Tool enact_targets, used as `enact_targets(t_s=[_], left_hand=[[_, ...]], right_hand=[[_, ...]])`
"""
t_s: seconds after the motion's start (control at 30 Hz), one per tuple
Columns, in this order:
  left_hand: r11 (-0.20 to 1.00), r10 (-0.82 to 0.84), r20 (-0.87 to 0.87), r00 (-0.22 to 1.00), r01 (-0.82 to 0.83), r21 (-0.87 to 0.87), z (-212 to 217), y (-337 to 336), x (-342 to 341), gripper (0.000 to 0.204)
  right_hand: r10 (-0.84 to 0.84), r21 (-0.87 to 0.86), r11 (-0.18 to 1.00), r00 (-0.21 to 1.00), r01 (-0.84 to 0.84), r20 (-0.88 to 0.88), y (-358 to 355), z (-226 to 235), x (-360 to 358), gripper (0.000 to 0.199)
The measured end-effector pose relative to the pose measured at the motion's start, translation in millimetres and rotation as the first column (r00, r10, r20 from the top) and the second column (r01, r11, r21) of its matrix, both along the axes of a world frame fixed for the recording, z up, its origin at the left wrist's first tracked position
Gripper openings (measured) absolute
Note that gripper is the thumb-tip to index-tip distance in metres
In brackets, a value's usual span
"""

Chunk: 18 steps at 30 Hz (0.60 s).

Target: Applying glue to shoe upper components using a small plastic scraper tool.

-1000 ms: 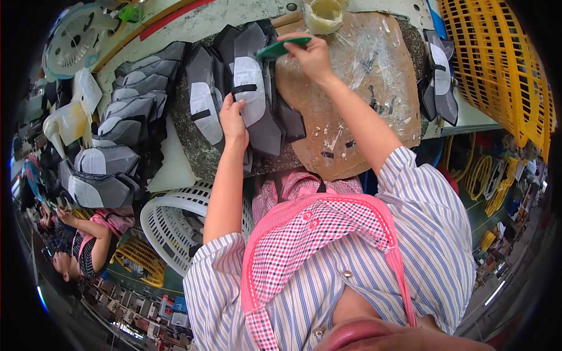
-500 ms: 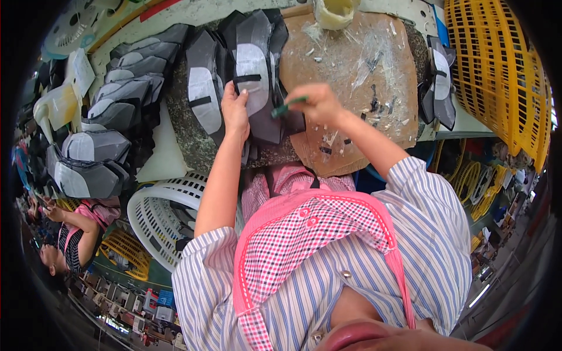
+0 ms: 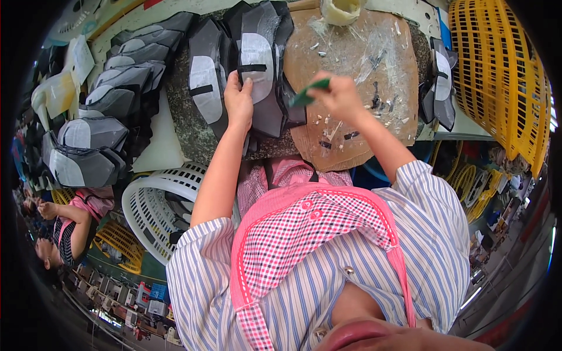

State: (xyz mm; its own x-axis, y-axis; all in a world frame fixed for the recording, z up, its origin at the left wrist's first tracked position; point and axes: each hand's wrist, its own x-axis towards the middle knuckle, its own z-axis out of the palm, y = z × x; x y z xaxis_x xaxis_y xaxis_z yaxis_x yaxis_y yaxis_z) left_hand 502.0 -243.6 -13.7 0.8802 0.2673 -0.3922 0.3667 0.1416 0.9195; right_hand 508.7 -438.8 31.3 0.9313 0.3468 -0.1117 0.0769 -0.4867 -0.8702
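Stacked dark grey cut pieces (image 3: 257, 50), each with a light grey rounded patch and a black strip across it, lie on the bench in front of me. My left hand (image 3: 239, 102) is closed on the left edge of the right-hand stack, its thumb on top near the strip. A similar stack (image 3: 205, 76) lies just left of it. Over the stack's right side, my right hand (image 3: 339, 99) grips a small green hand tool (image 3: 301, 96). The tool is blurred, so its exact kind is unclear.
Stained brown cardboard (image 3: 357, 64) with scraps carries a cream pot (image 3: 341, 10). More grey pieces (image 3: 111, 96) overlap in rows at left. A yellow basket (image 3: 494, 76) stands right, near another grey stack (image 3: 443, 85). A white basket (image 3: 137, 216) sits below; a person (image 3: 70, 225) works at left.
My right hand has moved right with the green tool, away from the grey piece's surface. My left hand stays on the stack; the whole view has shifted slightly.
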Motion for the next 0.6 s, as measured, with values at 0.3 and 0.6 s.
enact_targets(t_s=[0.3, 0.6], left_hand=[[0.996, -0.091, -0.072, 0.993, 0.090, -0.021, -16.8, 9.2, -3.9, 0.036], [1.000, 0.006, -0.119, 0.993, -0.009, -0.023, -17.8, 4.5, 0.9, 0.029]], right_hand=[[0.402, -0.219, 0.901, 0.911, -0.375, 0.093, 11.0, 6.3, 91.6, 0.006], [0.064, 0.472, 0.879, 0.967, 0.063, -0.247, 10.9, -44.2, 38.5, 0.005]])
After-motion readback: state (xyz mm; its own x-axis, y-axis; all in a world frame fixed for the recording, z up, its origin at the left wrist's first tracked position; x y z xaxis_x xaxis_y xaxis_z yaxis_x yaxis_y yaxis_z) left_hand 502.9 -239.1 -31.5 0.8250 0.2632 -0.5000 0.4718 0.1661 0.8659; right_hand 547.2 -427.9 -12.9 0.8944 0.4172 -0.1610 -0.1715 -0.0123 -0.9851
